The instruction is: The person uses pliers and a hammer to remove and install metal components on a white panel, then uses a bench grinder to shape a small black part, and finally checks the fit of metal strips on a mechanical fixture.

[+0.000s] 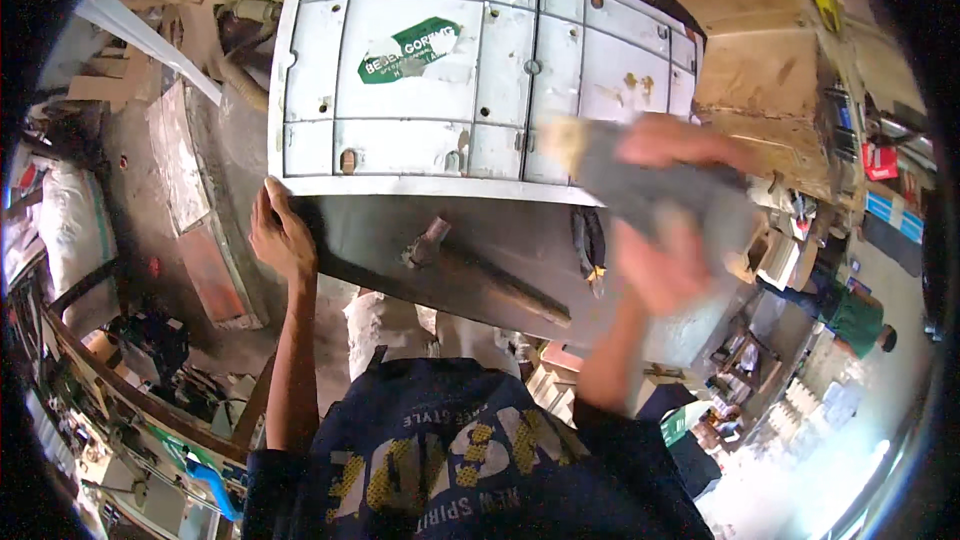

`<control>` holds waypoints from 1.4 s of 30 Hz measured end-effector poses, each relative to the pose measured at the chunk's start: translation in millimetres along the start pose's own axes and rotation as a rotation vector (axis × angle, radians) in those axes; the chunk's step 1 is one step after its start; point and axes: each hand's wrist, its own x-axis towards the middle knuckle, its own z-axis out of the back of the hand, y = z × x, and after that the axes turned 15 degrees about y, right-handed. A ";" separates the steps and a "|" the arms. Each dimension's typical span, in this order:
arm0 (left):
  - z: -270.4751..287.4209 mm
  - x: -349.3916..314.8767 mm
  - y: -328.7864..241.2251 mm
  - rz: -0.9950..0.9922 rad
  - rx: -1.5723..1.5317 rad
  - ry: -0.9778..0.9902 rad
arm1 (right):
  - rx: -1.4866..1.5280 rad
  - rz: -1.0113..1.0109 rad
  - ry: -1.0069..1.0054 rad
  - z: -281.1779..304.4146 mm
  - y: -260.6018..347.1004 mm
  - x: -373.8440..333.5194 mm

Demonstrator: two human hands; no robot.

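The left forearm (292, 370) reaches forward, its left grip (283, 230) touching a white panel (400, 145) ahead and rightward, closure unclear, while the raised, blurred right grip (660, 265) wraps around a grey object (632, 175)

The big white rectangular panel (400, 140) is resting on the smooth dark grey surface (370, 235). The left hand (283, 232) is touching the panel's near left corner. The right hand (660, 260) is holding the blurred dark grey thing (640, 180) over its near right part. Nearer than the panel, the long brown stick (512, 292) is lying left of the slim black tool (587, 240).
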 end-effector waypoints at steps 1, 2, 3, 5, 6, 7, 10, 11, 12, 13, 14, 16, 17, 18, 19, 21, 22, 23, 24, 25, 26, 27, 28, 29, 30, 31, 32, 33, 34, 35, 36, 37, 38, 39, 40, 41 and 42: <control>0.9 -1.6 5.5 0.009 0.025 -0.002 | -0.123 -0.072 -0.054 -7.7 -8.7 -4.9; -1.6 -1.3 5.6 -0.006 0.034 0.026 | -0.255 -0.155 -0.121 -11.0 -15.3 -9.3; -2.0 -2.4 9.5 -0.008 0.037 0.023 | -0.112 0.114 0.164 -10.7 -9.7 16.3; -2.2 4.3 40.9 -0.090 0.005 0.058 | -0.112 -0.062 0.157 -6.4 -0.2 5.2; -2.9 19.1 72.6 -0.169 -0.054 0.065 | -0.205 -0.186 0.153 0.3 11.8 -12.4; -4.7 43.3 92.4 -0.256 -0.121 0.081 | -0.348 -0.262 0.129 14.7 14.4 -26.9; 4.8 121.5 87.5 0.008 -0.754 0.181 | -0.876 -0.344 0.028 80.6 -1.1 -73.5; 9.4 143.7 51.4 -0.055 -0.630 0.332 | -1.095 -0.305 -0.047 110.3 -14.1 -93.8; 4.5 174.1 28.8 -0.206 -0.655 0.443 | -1.167 -0.424 -0.051 136.0 -22.3 -110.5; -0.7 209.9 7.2 -0.361 -0.672 0.553 | -1.230 -0.551 -0.060 157.9 -27.5 -128.5; -5.0 239.1 -7.2 -0.381 -0.713 0.627 | -1.280 -0.669 -0.061 166.0 -26.6 -136.4; -38.0 289.1 -42.7 -0.427 -0.779 0.815 | -1.418 -0.669 -0.019 144.0 -14.6 -145.2; -55.8 304.3 -64.1 -0.270 -0.900 0.914 | -1.494 -0.684 -0.017 126.5 -9.5 -150.7; -68.4 323.1 -69.1 -0.262 -0.924 0.928 | -1.525 -0.580 0.005 107.3 -9.3 -157.0; -78.5 340.6 -66.6 -0.281 -0.912 0.928 | -1.546 -0.484 0.033 96.5 -16.0 -161.6; -71.0 373.9 -45.8 -0.361 -0.846 0.823 | -1.434 -0.346 0.072 90.9 -39.7 -154.5; -85.0 374.0 -51.8 -0.396 -0.831 0.819 | -1.396 -0.312 0.077 92.8 -44.2 -163.8; -97.8 368.0 -56.4 -0.429 -0.830 0.809 | -1.419 -0.329 0.039 101.4 -50.6 -174.2; -110.8 344.7 -61.5 -0.415 -0.848 0.826 | -1.451 -0.369 0.010 116.0 -59.0 -191.1; -112.9 322.4 -64.9 -0.402 -0.864 0.829 | -1.475 -0.400 0.001 125.5 -60.1 -206.0; -103.7 305.8 -64.3 -0.389 -0.877 0.804 | -1.494 -0.502 -0.079 128.7 -58.0 -211.8; -85.5 305.6 -51.8 -0.383 -0.799 0.741 | -1.432 -0.436 -0.097 120.7 -52.3 -209.9; -67.0 306.1 -34.6 -0.371 -0.719 0.673 | -1.366 -0.371 -0.110 107.0 -37.5 -204.4; -57.0 303.9 -21.0 -0.357 -0.647 0.611 | -1.308 -0.309 -0.123 100.0 -27.3 -200.5; -48.8 301.7 -5.0 -0.338 -0.644 0.532 | -1.251 -0.259 0.070 84.1 -26.9 -204.7; -45.6 302.6 13.1 -0.317 -0.638 0.450 | -1.182 -0.209 0.261 61.0 -26.9 -213.0; -35.7 303.9 31.5 -0.297 -0.626 0.358 | -1.101 -0.142 0.455 50.3 -27.6 -216.4; -22.5 295.1 53.8 -0.274 -0.622 0.279 | -1.105 -0.158 0.471 61.9 -29.4 -211.4; -24.5 274.8 63.7 -0.265 -0.652 0.228 | -1.112 -0.183 0.507 85.8 -29.4 -201.3; -25.1 251.1 72.5 -0.272 -0.683 0.190 | -1.104 -0.210 0.556 106.8 -30.3 -194.4; -36.4 224.7 68.1 -0.277 -0.698 0.186 | -1.078 -0.258 0.618 125.2 -36.2 -198.2; -40.6 200.8 63.9 -0.272 -0.694 0.180 | -1.018 -0.309 0.697 135.0 -52.5 -214.1; -35.3 174.3 62.9 -0.254 -0.694 0.168 | -0.913 -0.375 0.572 142.2 -64.1 -243.6; -29.3 152.6 61.0 -0.236 -0.726 0.156 | -0.809 -0.419 0.437 148.7 -70.3 -271.7; -16.9 135.4 59.1 -0.220 -0.760 0.147 | -0.704 -0.437 0.308 154.1 -75.1 -296.7; -3.1 117.1 60.7 -0.205 -0.788 0.155 | -1.147 -0.391 0.336 180.9 -72.9 -302.9; 23.0 116.9 78.3 -0.191 -0.763 0.208 | -1.151 -0.342 0.243 191.1 -78.3 -304.4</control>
